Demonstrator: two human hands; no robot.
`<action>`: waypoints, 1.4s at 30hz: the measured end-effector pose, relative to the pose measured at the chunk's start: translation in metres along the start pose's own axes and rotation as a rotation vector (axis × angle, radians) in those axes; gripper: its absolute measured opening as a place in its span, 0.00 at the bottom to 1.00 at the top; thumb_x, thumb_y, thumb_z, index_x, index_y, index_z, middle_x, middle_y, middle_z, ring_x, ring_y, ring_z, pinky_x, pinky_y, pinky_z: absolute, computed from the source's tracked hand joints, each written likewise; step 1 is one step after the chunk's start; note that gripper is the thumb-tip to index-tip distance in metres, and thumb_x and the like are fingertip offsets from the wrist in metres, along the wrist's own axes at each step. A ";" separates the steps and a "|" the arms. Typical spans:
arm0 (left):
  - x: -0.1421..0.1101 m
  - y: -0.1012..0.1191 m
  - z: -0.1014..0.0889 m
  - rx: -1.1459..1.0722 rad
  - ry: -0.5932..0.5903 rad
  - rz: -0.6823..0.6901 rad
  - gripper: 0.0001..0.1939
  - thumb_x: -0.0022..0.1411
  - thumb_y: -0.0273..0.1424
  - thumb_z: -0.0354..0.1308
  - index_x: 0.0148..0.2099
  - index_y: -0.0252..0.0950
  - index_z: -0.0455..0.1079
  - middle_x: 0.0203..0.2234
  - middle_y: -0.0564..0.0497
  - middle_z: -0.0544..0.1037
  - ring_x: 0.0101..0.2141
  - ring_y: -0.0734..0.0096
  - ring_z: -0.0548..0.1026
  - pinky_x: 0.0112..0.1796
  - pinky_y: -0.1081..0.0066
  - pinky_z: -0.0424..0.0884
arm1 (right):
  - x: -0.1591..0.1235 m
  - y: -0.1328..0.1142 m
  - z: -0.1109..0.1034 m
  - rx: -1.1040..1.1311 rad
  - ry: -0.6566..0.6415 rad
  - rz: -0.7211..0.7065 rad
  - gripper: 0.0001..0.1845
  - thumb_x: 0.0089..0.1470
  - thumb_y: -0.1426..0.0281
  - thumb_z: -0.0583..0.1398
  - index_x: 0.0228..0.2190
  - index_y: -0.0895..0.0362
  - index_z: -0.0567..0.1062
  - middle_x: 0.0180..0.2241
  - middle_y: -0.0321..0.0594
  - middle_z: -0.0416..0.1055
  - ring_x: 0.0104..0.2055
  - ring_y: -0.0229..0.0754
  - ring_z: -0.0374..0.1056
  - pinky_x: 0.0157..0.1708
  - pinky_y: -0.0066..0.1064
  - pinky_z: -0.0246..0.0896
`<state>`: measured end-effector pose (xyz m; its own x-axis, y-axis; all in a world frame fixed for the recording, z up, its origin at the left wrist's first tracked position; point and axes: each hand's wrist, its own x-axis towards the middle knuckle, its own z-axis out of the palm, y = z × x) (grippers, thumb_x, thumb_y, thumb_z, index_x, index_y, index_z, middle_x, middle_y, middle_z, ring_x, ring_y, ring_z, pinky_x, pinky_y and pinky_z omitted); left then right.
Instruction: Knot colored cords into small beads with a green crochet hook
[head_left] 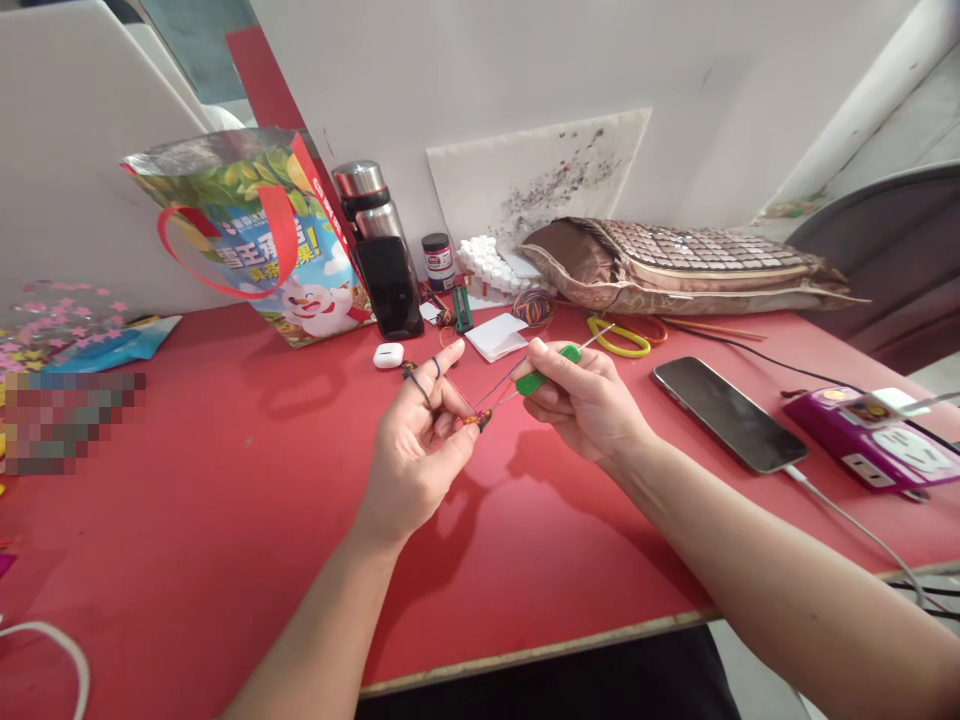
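Observation:
My right hand point(581, 400) is closed on a crochet hook point(531, 383) with a green grip, its metal shaft pointing left toward the yarn work. Between the thumb and fingers of my left hand point(420, 445) sits a small multicoloured piece of crochet point(478, 419). Dark yarn loops around the fingers of my left hand, and a strand stretches from the piece to the hook. Behind the hands lies a ball of multicoloured yarn point(534, 307). The hook's tip is too small to make out at the stitches.
On the red table point(300, 560) stand a gift bag point(315, 290), a steel flask point(367, 195) and an upright phone point(390, 288). A white earbud case point(388, 355) and folded paper point(495, 337) lie nearby. To the right are yellow-handled scissors point(619, 343), a charging phone point(727, 412) and a purple power strip point(877, 445).

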<state>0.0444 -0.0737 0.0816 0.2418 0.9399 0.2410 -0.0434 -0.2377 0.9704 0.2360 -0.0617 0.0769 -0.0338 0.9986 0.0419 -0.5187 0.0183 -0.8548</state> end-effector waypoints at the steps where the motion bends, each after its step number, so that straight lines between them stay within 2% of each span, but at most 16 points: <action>1: 0.000 0.000 0.000 0.002 0.000 -0.002 0.30 0.63 0.27 0.66 0.67 0.42 0.74 0.30 0.55 0.69 0.30 0.71 0.61 0.35 0.67 0.62 | 0.000 0.000 0.000 0.005 0.003 0.001 0.27 0.41 0.50 0.80 0.22 0.61 0.81 0.12 0.25 0.54 0.16 0.25 0.39 0.18 0.26 0.32; 11: 0.000 0.000 -0.001 0.024 0.009 -0.023 0.31 0.62 0.27 0.66 0.68 0.41 0.72 0.29 0.56 0.69 0.30 0.71 0.61 0.36 0.67 0.61 | -0.001 -0.001 -0.001 -0.037 0.006 -0.015 0.29 0.40 0.48 0.80 0.23 0.61 0.81 0.13 0.25 0.55 0.16 0.25 0.41 0.19 0.26 0.34; 19: 0.001 0.002 0.002 0.073 0.047 -0.042 0.30 0.60 0.27 0.68 0.65 0.41 0.74 0.29 0.57 0.70 0.30 0.70 0.61 0.37 0.65 0.61 | -0.003 0.000 0.002 -0.082 0.038 -0.103 0.27 0.42 0.48 0.79 0.21 0.59 0.81 0.14 0.27 0.55 0.17 0.28 0.43 0.19 0.28 0.35; 24: 0.002 0.002 0.004 0.080 0.078 -0.044 0.29 0.60 0.28 0.69 0.63 0.41 0.75 0.28 0.57 0.69 0.29 0.71 0.61 0.36 0.66 0.62 | -0.005 0.005 0.004 -0.160 0.073 -0.174 0.27 0.46 0.47 0.77 0.22 0.58 0.82 0.15 0.29 0.57 0.18 0.30 0.44 0.18 0.29 0.40; 28: 0.002 0.001 0.002 0.047 0.081 -0.040 0.29 0.61 0.28 0.69 0.65 0.40 0.74 0.29 0.57 0.70 0.29 0.72 0.61 0.35 0.67 0.63 | -0.007 0.007 0.006 -0.108 0.100 -0.167 0.26 0.44 0.47 0.78 0.23 0.58 0.82 0.15 0.28 0.56 0.18 0.30 0.45 0.18 0.28 0.39; 33: 0.003 0.001 0.001 -0.073 0.129 -0.002 0.29 0.61 0.28 0.69 0.64 0.41 0.74 0.29 0.56 0.71 0.29 0.73 0.65 0.34 0.70 0.64 | -0.009 0.006 0.010 -0.019 0.096 -0.109 0.24 0.44 0.50 0.79 0.25 0.57 0.83 0.15 0.29 0.59 0.18 0.29 0.46 0.18 0.27 0.38; 38: 0.005 0.002 0.000 -0.185 0.186 0.038 0.30 0.59 0.28 0.71 0.64 0.42 0.74 0.31 0.55 0.73 0.33 0.72 0.72 0.41 0.70 0.72 | -0.014 0.007 0.012 -0.028 0.058 -0.115 0.16 0.46 0.57 0.78 0.29 0.56 0.86 0.17 0.33 0.69 0.17 0.31 0.53 0.16 0.28 0.44; 42: 0.005 0.002 0.000 -0.238 0.190 0.038 0.31 0.58 0.27 0.70 0.64 0.44 0.74 0.32 0.54 0.74 0.36 0.71 0.75 0.42 0.69 0.74 | -0.018 0.011 0.008 -0.079 -0.019 -0.134 0.11 0.49 0.62 0.76 0.31 0.55 0.86 0.20 0.35 0.74 0.17 0.33 0.57 0.16 0.28 0.50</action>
<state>0.0451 -0.0694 0.0848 0.0509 0.9659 0.2538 -0.2799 -0.2302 0.9320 0.2240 -0.0804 0.0709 0.0143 0.9858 0.1676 -0.4508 0.1559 -0.8789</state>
